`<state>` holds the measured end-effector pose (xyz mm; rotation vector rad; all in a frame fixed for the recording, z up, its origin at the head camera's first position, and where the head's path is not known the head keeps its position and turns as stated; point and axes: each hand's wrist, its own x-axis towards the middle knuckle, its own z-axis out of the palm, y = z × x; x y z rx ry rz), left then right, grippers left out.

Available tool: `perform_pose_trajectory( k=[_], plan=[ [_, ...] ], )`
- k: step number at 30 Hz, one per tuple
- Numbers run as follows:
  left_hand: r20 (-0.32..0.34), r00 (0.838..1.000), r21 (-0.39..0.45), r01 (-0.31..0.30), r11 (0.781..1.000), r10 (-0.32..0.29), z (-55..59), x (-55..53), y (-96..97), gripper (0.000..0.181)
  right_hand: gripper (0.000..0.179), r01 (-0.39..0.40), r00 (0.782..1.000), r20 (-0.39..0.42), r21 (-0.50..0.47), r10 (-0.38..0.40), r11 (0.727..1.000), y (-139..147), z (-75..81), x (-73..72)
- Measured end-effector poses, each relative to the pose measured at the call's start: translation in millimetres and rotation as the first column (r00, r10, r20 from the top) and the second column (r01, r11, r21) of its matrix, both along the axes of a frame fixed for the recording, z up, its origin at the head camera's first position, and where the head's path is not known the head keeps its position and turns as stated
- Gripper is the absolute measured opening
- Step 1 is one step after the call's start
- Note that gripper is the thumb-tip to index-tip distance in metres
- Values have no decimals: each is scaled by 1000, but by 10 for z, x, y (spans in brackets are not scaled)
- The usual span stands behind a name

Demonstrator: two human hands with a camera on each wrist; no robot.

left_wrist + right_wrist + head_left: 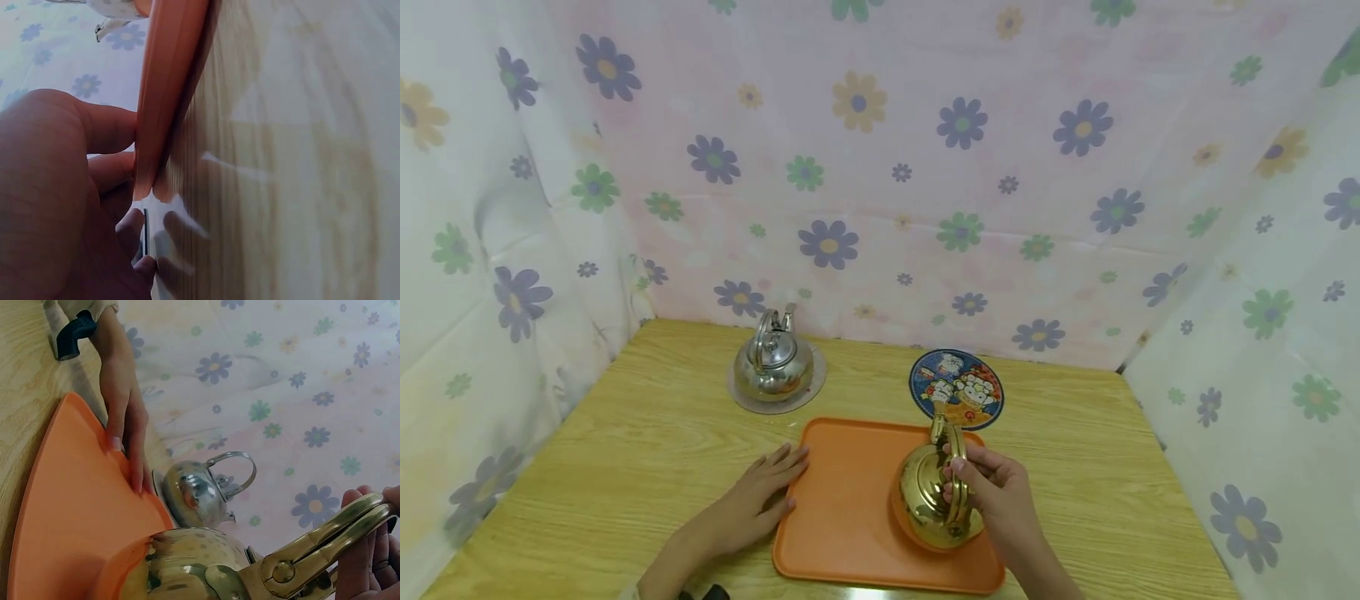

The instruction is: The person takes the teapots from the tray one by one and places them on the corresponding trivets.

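My right hand (1006,493) grips the arched handle of a gold teapot (925,500), its spout toward the back. The teapot is over the right part of an orange tray (842,517); its handle (331,537) shows close up in the right wrist view. My left hand (745,506) rests at the tray's left edge, fingers extended, fingertips touching the rim (165,94). A silver teapot (773,365) stands on a pale round mat (816,377) behind and left of the tray.
A round mat with cartoon figures (957,387) lies behind the tray on the wooden table (1090,467). Flowered cloth (880,183) hangs at the back and along both sides.
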<state>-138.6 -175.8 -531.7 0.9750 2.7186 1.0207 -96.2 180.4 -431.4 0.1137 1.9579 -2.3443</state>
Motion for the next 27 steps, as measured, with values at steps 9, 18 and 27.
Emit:
perform_pose_trajectory(
  k=[9,18,27],
  plan=[
    [-8,1000,41,-8,999,9,-51,19,-16,53,41,51,998,-22,-25,-52,998,-45,-29,10],
    [22,1000,71,-12,997,10,-64,14,-8,53,38,65,996,-67,-16,-66,998,-41,-36,15],
    [24,1000,88,-5,996,3,-97,-17,-16,52,28,62,990,-128,-23,-64,998,-31,-17,24]
  ],
)
